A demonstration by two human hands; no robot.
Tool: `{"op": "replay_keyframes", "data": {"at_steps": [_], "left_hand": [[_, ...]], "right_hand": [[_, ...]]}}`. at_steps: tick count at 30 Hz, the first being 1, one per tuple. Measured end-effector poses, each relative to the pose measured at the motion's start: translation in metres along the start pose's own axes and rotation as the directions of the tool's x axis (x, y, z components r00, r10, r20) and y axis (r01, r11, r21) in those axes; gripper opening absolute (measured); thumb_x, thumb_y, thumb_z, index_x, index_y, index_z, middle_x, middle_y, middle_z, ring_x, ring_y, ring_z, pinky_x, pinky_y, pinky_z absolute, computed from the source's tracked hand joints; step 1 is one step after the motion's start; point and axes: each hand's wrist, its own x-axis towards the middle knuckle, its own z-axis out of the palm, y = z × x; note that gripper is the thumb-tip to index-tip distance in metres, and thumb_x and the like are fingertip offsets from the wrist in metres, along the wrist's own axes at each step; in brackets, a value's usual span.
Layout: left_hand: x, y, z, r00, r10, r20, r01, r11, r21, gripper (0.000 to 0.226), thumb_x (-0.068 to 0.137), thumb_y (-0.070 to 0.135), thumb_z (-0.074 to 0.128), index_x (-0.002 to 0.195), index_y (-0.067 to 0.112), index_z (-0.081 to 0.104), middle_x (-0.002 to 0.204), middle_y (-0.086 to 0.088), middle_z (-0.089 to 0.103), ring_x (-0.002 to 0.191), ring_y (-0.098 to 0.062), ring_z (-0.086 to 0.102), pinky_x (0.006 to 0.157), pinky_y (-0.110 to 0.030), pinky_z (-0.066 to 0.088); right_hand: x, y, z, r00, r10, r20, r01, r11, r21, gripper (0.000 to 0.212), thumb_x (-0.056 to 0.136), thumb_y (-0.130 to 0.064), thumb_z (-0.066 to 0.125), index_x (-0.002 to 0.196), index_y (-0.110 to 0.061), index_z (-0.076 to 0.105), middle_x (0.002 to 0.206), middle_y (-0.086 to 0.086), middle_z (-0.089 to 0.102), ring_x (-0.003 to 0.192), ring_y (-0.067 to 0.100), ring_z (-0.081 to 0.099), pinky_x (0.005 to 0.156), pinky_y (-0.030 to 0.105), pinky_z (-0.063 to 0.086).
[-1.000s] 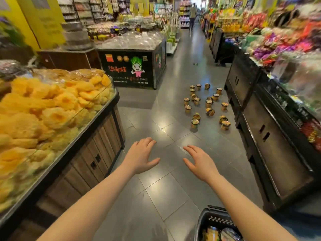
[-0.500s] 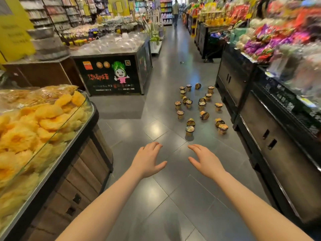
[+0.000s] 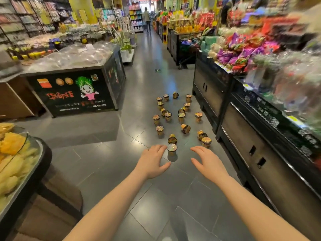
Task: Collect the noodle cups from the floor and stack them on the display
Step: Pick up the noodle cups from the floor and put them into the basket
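Observation:
Several gold-and-black noodle cups [image 3: 181, 117] lie scattered on the grey tiled floor in the aisle ahead; some stand upright, some lie on their sides. The nearest cup [image 3: 172, 149] stands upright and shows between my two hands, farther along the floor than they are. My left hand [image 3: 152, 160] and my right hand [image 3: 207, 161] are both stretched forward, palms down, fingers spread and empty. Neither hand touches a cup. The dark display stand [image 3: 260, 145] with black cabinet fronts runs along the right side of the aisle.
A glass-fronted bin of yellow snacks [image 3: 15, 159] stands at my left. A black counter with a cartoon cabbage [image 3: 76, 91] sits ahead on the left. Bagged goods [image 3: 243, 49] pile on the right display. A person [image 3: 146, 19] stands far down the aisle.
I have moved forward along the aisle, so the cups are closer and the nearest one now appears between my hands. Both hands stay outstretched and empty. The basket at the bottom has left view.

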Motion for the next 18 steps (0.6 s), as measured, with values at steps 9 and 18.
{"op": "replay_keyframes", "data": {"at_steps": [9, 18], "left_hand": [[0.193, -0.059, 0.025, 0.996, 0.076, 0.049, -0.074, 0.996, -0.045, 0.077, 0.085, 0.064, 0.030, 0.143, 0.015, 0.041, 0.141, -0.004, 0.046, 0.127, -0.025, 0.045, 0.099, -0.039, 0.041], [0.362, -0.084, 0.043, 0.978, 0.181, 0.098, -0.179, 0.983, -0.037, 0.067, 0.089, 0.060, 0.038, 0.140, 0.017, 0.043, 0.134, 0.000, 0.050, 0.123, -0.021, 0.048, 0.092, -0.037, 0.044]], "right_hand": [[0.160, 0.075, 0.006, 0.992, 0.127, 0.017, -0.127, 0.992, 0.019, 0.051, 0.098, -0.036, 0.050, 0.147, -0.025, 0.039, 0.150, -0.005, 0.040, 0.139, 0.013, 0.034, 0.110, 0.030, 0.032], [0.277, 0.159, -0.005, 0.973, 0.227, 0.040, -0.228, 0.973, 0.025, 0.052, 0.096, -0.039, 0.052, 0.145, -0.027, 0.041, 0.148, -0.006, 0.042, 0.136, 0.013, 0.037, 0.110, 0.031, 0.035]]}}
